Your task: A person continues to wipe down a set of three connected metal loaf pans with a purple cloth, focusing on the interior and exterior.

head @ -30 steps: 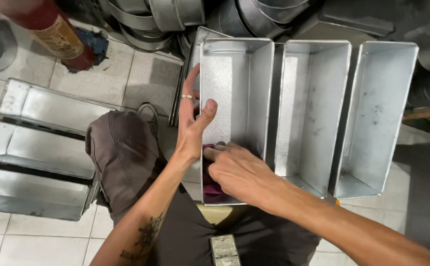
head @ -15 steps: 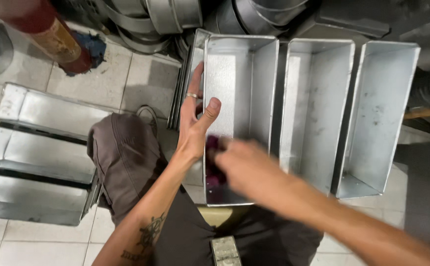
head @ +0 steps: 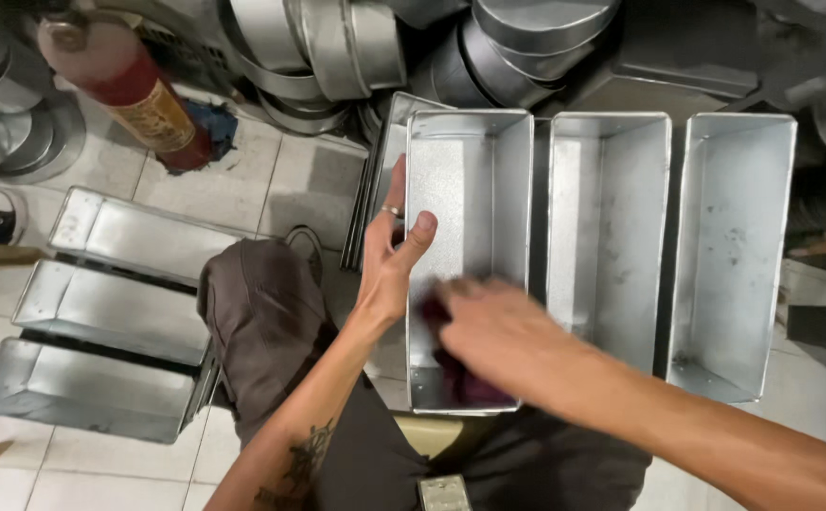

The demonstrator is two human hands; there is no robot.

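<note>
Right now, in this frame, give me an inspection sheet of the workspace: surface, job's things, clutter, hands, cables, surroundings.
Surface: pale tiled floor.
Job's things: three joined metal loaf tins; left tin held, dark red cloth inside it.
Clutter: three more tins lying on the floor at left.
Hands: left hand grips the tin's wall, ring on one finger; right hand is blurred, on the cloth.
Cables: nothing seen.
Surroundings: stacked round metal pans, red cylinder, the person's grey-clad knee.

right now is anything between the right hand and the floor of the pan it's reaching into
Only a dark purple cloth. The right hand, blurred, presses it inside the metal loaf pan. The left hand grips the pan's left wall, outside the hand's path.
</note>
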